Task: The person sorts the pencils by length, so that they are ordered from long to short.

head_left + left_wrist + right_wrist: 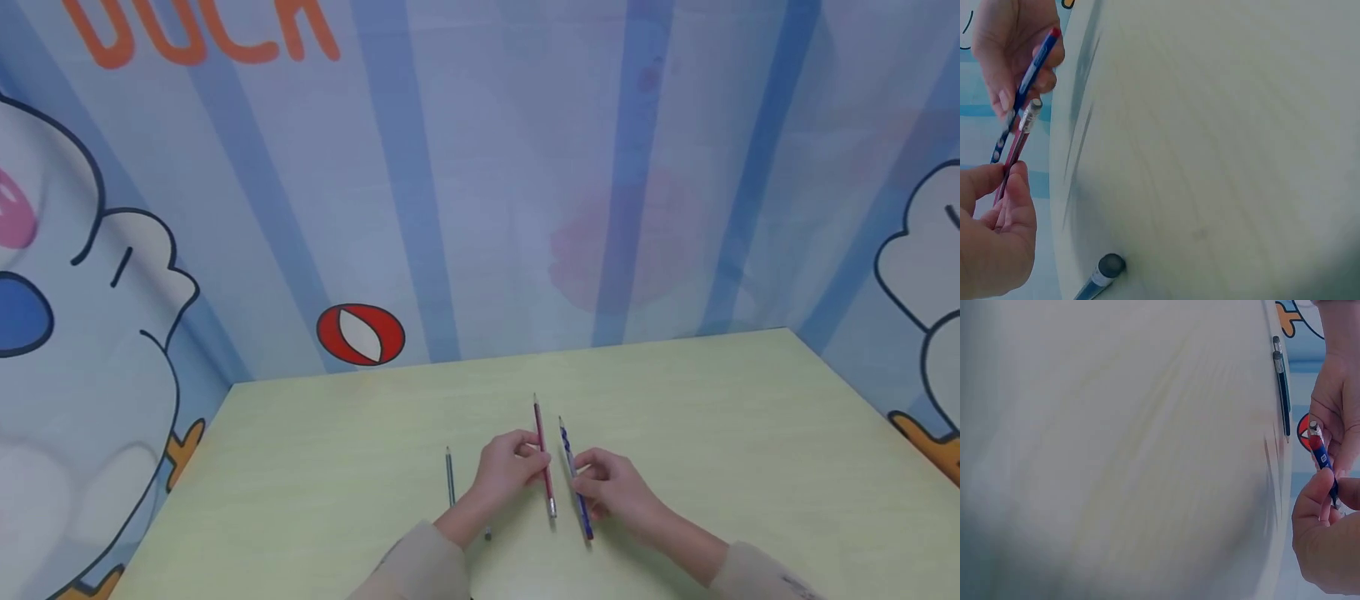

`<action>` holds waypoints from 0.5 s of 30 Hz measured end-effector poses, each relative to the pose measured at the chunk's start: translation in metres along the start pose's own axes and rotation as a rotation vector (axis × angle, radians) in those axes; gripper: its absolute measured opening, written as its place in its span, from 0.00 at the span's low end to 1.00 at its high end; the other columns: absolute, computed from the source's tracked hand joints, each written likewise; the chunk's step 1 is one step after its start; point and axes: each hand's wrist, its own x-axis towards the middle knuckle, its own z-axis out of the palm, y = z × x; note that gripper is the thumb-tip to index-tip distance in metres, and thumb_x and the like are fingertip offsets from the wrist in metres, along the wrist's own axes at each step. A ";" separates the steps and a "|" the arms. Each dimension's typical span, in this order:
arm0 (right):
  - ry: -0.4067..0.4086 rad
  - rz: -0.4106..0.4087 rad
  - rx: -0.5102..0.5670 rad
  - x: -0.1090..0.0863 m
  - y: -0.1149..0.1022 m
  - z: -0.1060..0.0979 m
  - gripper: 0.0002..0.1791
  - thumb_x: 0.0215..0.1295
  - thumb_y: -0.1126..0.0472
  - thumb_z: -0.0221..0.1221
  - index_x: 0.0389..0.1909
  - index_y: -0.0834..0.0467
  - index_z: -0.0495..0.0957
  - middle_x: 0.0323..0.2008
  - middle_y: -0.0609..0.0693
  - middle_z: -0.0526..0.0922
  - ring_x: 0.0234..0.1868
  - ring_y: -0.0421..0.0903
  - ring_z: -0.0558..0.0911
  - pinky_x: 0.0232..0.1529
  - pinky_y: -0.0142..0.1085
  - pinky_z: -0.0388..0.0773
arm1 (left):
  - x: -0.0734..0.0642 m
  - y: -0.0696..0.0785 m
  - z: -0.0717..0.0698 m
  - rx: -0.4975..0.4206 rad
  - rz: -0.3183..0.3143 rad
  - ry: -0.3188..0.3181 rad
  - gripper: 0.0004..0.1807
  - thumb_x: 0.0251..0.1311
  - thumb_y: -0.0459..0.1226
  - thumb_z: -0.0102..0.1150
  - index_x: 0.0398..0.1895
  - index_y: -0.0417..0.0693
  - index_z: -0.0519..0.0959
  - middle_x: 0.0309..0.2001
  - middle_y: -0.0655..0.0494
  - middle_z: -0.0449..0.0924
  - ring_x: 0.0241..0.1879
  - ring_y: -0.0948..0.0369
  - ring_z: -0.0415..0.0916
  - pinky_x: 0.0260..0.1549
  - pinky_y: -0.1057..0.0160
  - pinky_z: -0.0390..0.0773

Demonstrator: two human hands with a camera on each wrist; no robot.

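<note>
My left hand [508, 463] pinches a dark red pencil [547, 487] with a silver ferrule between thumb and fingers. Beside it, my right hand [617, 490] pinches a blue patterned pencil [584, 515] with a red end. Both pencils are held above the table, points away from me and nearly side by side, with a narrow gap between them in the head view. In the left wrist view the blue pencil [1037, 67] overlaps the red one's eraser end [1033, 107]. Under my left forearm lies a dark pencil [450, 475], partly hidden by it.
The pale yellow-green table [337, 467] reaches back to a blue striped cloth [510, 208] printed with cartoon figures. A second pencil's eraser end [487, 533] shows right of my left forearm. Two dark pencils [1282, 387] lie close together in the right wrist view.
</note>
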 end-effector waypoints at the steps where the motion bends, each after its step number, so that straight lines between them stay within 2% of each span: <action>1: 0.007 0.003 0.000 -0.001 0.000 -0.002 0.16 0.56 0.68 0.53 0.45 0.69 0.67 0.25 0.51 0.75 0.21 0.41 0.73 0.20 0.30 0.72 | 0.003 0.001 0.001 0.014 0.000 0.003 0.15 0.51 0.35 0.59 0.43 0.38 0.75 0.27 0.54 0.77 0.21 0.67 0.73 0.22 0.71 0.75; 9: 0.007 0.005 -0.012 -0.002 0.005 -0.013 0.16 0.56 0.68 0.53 0.46 0.70 0.66 0.24 0.50 0.74 0.20 0.41 0.72 0.19 0.30 0.71 | 0.021 0.002 0.007 0.090 -0.026 0.046 0.16 0.50 0.34 0.60 0.44 0.40 0.75 0.25 0.55 0.78 0.20 0.67 0.73 0.21 0.71 0.75; 15: 0.013 0.006 -0.001 -0.004 0.008 -0.018 0.17 0.56 0.68 0.53 0.46 0.71 0.65 0.23 0.48 0.74 0.17 0.40 0.71 0.18 0.29 0.71 | 0.031 0.001 0.015 0.126 -0.011 0.073 0.16 0.49 0.33 0.60 0.43 0.39 0.75 0.25 0.54 0.78 0.19 0.66 0.73 0.20 0.71 0.74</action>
